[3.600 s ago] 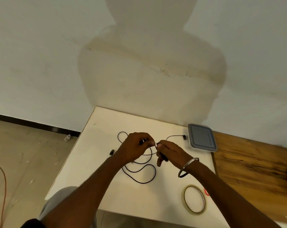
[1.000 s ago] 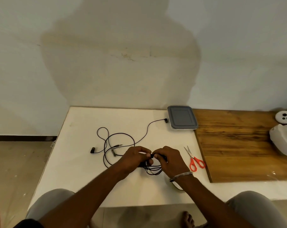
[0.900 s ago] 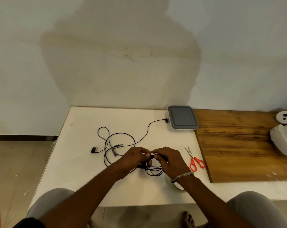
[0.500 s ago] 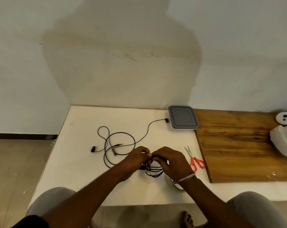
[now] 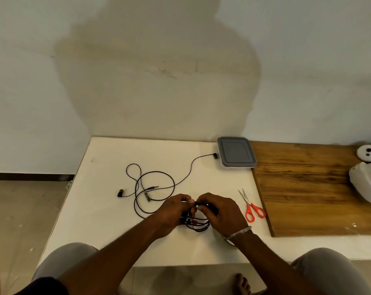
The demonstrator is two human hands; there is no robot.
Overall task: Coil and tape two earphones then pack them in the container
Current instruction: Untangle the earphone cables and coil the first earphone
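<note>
A coiled black earphone [image 5: 198, 224] hangs in small loops between my two hands over the white table [image 5: 99, 220]. My left hand [image 5: 175, 211] pinches its top from the left, my right hand [image 5: 219, 211] from the right, fingertips almost touching. A second black earphone [image 5: 154, 184] lies uncoiled behind my hands, one bud at the left, its jack in the middle, its other bud next to the container [image 5: 236, 154]. That container is clear with a grey lid on, at the back of the table. My right wrist hides most of the tape roll [image 5: 229, 242].
Red-handled scissors [image 5: 251, 206] lie to the right of my right hand. A wooden board [image 5: 312, 188] covers the right side, with a white device [image 5: 366, 186] at its far right. My knees are under the table's front edge.
Since 3.6 s ago the view has swung right and the cable in my hands has gone from long loose loops to a small coil. Over the last second my hands have barely moved.
</note>
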